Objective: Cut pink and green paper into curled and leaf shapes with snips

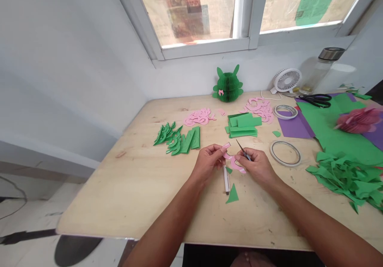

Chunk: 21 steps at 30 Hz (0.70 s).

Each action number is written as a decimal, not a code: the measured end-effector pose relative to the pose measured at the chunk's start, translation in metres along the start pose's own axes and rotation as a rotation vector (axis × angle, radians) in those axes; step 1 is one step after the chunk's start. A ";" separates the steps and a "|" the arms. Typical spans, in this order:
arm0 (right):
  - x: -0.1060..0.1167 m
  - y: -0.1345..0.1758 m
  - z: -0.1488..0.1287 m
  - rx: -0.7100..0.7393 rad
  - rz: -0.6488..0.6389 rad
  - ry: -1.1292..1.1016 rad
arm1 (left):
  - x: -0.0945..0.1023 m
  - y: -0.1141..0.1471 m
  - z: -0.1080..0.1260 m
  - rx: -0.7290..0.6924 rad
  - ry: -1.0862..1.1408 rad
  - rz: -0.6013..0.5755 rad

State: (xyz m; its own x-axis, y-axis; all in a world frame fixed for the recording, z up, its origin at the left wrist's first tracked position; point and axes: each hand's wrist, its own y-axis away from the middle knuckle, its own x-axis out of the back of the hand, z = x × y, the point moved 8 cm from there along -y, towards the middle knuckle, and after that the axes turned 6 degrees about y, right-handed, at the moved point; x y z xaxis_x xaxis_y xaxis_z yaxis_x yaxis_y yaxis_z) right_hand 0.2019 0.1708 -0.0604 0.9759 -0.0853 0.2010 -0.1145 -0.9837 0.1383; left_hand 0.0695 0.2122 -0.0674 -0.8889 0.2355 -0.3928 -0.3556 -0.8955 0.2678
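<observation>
Left hand pinches pink cutout; right hand, tape roll at three o'clock, holds pointed tool, type unclear. Papercraft detailing apparent; steadiness needed next.

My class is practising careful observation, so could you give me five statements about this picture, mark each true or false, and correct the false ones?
1. The left hand holds pink paper. True.
2. The right hand is without any tool. False: it holds a pointed tool.
3. The white fan stands left of the green paper figure. False: it stands to the right.
4. A white pen lies on the table. True.
5. Both tape rolls lie left of the hands. False: both lie to the right.
</observation>
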 end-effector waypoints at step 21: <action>-0.002 -0.006 0.007 0.043 0.014 0.028 | 0.009 -0.012 0.006 -0.118 -0.139 -0.006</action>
State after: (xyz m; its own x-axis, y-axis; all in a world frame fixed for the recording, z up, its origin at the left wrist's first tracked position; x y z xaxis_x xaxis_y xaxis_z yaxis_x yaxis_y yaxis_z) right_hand 0.2021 0.1758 -0.0685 0.9685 -0.0952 0.2301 -0.1195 -0.9884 0.0940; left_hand 0.0639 0.2271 -0.0684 -0.9213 0.2837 -0.2660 -0.3319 -0.9301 0.1575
